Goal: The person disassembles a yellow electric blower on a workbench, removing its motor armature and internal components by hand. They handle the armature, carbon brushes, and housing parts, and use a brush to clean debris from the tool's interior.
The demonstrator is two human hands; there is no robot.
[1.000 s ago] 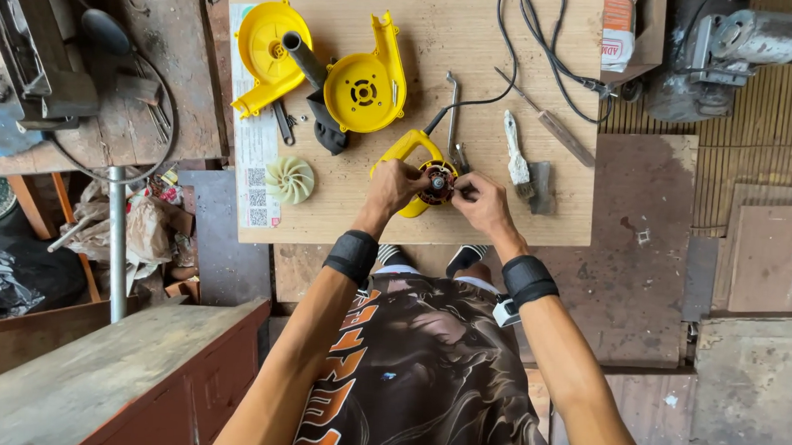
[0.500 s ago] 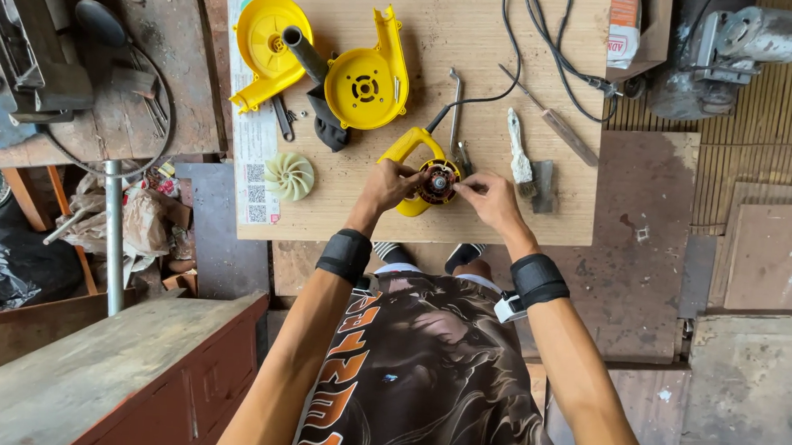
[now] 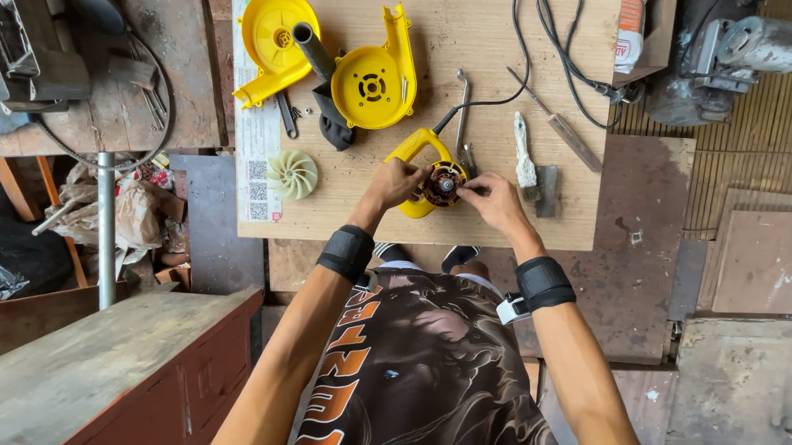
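Observation:
On a wooden board [image 3: 352, 212] lies a yellow motor housing [image 3: 417, 149] with a handle, its copper-wound motor [image 3: 440, 183] exposed. My left hand [image 3: 391, 183] grips the housing's left side. My right hand [image 3: 489, 198] pinches the motor's right edge with its fingertips. A black cord runs from the housing toward the board's far edge. Two yellow blower shell halves [image 3: 374, 75] [image 3: 275, 39] and a black nozzle tube [image 3: 314, 50] lie at the far left. A cream fan impeller [image 3: 291, 173] rests left of my hands.
A wrench [image 3: 462, 105], a white-handled brush [image 3: 524, 152], a scraper [image 3: 547, 190] and a wooden-handled screwdriver [image 3: 565, 132] lie right of the motor. A paper sheet [image 3: 258, 154] covers the board's left edge. A wooden bench [image 3: 96, 370] stands near left; a grey machine [image 3: 742, 51] sits far right.
My hands stay on the motor housing, fingers shifting slightly. My right hand has closed in on the motor's edge. Nothing else on the board has moved.

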